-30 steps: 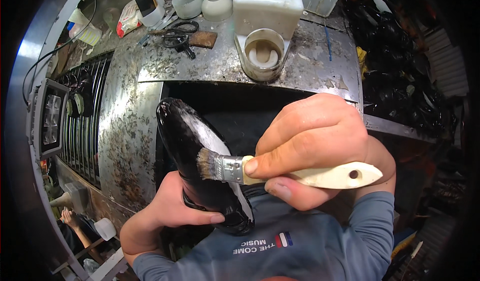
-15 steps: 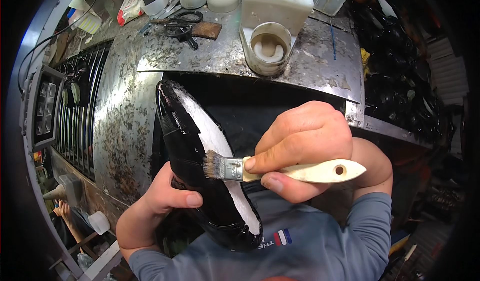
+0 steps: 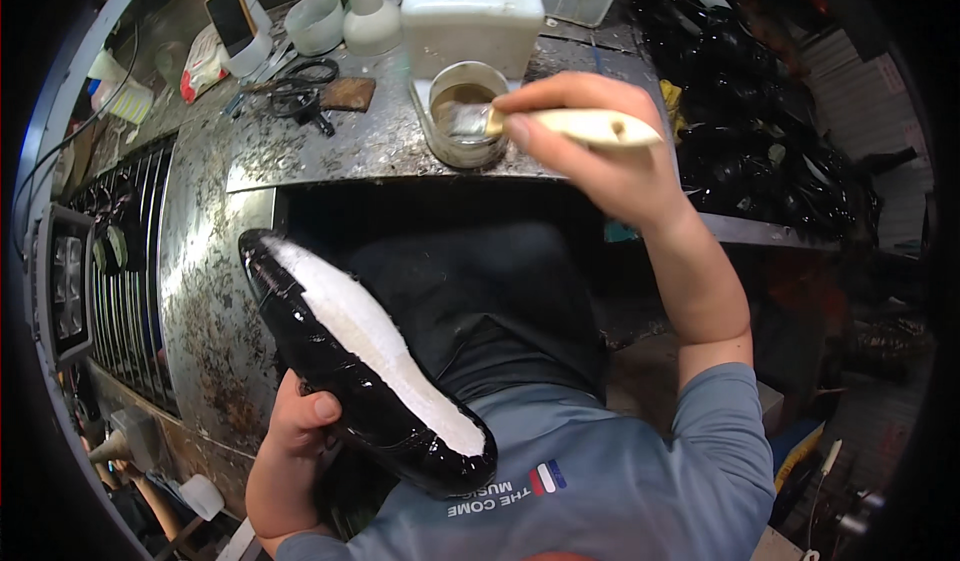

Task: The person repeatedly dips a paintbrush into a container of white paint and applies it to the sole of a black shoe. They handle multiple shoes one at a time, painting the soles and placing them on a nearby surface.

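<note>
My left hand (image 3: 299, 416) grips a glossy black shoe (image 3: 325, 363) from its outer side, thumb on top and the other fingers hidden beneath. A long white strip, the sole's underside or edge, faces up along the shoe, which lies slantwise in front of my body. Up at the bench, my right hand (image 3: 628, 176) is closed round the pale wooden handle of a flat paintbrush (image 3: 580, 126). The brush's metal band and bristles are in the mouth of a clear jar (image 3: 466, 153) with brownish liquid; the bristle tips are blurred.
Behind the jar stands a white box-shaped container (image 3: 470, 36). Scissors (image 3: 300, 91), a brown block (image 3: 348, 94), a white tub (image 3: 314, 23) and a phone (image 3: 231, 18) sit on the stained metal bench (image 3: 380, 151). Black shoes (image 3: 760, 151) are piled at right; a lamp (image 3: 68, 281) is at left.
The paintbrush has left the shoe's white strip and gone up into the jar with my right hand. The shoe, still in my left hand, shows lower and further left.
</note>
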Demonstrator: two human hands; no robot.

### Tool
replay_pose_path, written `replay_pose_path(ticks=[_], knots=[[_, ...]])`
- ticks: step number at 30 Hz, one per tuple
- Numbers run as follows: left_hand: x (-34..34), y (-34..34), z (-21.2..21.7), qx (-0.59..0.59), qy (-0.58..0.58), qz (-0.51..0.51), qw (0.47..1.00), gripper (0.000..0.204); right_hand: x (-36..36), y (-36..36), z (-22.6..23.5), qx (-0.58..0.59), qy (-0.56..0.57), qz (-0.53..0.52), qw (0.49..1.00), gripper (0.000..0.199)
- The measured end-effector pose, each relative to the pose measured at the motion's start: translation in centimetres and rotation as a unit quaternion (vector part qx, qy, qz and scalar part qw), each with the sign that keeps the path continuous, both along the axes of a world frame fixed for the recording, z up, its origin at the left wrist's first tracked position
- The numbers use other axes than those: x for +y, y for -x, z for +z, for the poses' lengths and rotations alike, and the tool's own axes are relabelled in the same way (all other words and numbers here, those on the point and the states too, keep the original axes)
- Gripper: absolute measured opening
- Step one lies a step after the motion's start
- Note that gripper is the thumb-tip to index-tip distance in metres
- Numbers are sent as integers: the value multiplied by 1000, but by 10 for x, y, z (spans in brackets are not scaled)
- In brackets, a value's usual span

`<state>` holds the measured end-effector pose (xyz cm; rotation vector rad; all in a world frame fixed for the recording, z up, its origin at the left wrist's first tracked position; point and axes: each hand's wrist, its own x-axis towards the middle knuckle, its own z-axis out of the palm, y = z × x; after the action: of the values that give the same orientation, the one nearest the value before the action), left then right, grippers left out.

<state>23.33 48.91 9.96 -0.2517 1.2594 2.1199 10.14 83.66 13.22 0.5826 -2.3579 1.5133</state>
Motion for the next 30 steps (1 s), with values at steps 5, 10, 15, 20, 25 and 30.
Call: replay_pose_path(ticks=[5, 10, 15, 20, 25, 30], knots=[[7, -5, 3, 42, 37, 69, 996, 88, 18, 35, -35, 66, -200, -69, 975, 15], [8, -10, 0, 79, 67, 93, 990, 90, 11, 39, -42, 144, -243, -79, 956, 16], [11, -11, 7, 105, 88, 107, 985, 90, 9, 29, -21, 219, -149, -93, 960, 13], [10, -11, 12, 119, 100, 100, 983, 89, 16, 30, -40, 156, -199, -49, 966, 17], [11, -10, 18, 126, 115, 96, 981, 88, 14, 24, -30, 200, -126, -61, 970, 17], [14, -5, 25, 105, 98, 75, 987, 84, 14, 18, -44, 125, -100, -16, 987, 20]])
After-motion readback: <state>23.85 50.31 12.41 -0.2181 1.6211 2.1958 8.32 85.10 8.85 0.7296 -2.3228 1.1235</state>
